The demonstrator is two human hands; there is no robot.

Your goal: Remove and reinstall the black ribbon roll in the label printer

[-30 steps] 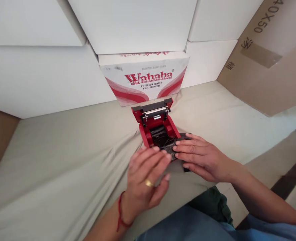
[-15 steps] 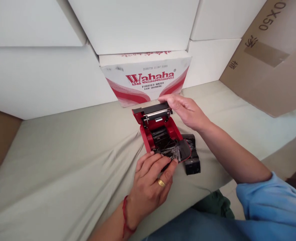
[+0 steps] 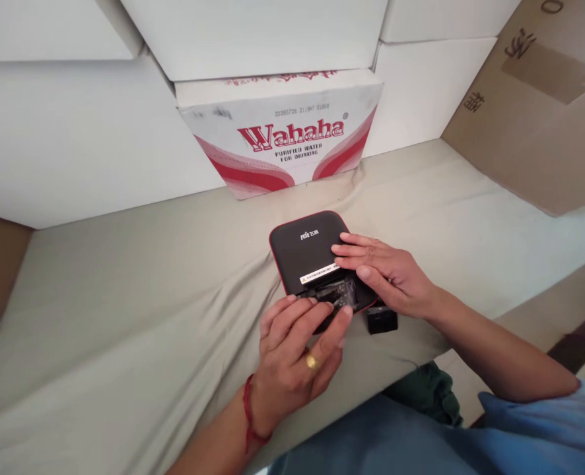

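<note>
A small receipt printer with a black top and red edge rests on the cloth-covered surface, its lid down or almost down. My right hand lies across the lid's right side, fingers stretched out. My left hand is curled round the printer's near edge, its thumb close to wrinkled shiny plastic film by the front of the lid. Part of that edge is hidden under my left fingers. A black, shiny object lies beside the printer, partly below my right hand; its kind is unclear.
A white and red Wahaha water carton stands behind the printer, among stacked white boxes. At the right is a large brown cardboard box. Pale green, creased cloth covers the surface. Dark green fabric shows at the near edge.
The printer's lid, raised before with its red inside showing, has swung down toward me under my right hand. My left hand stays at the near edge. The view has shifted slightly.
</note>
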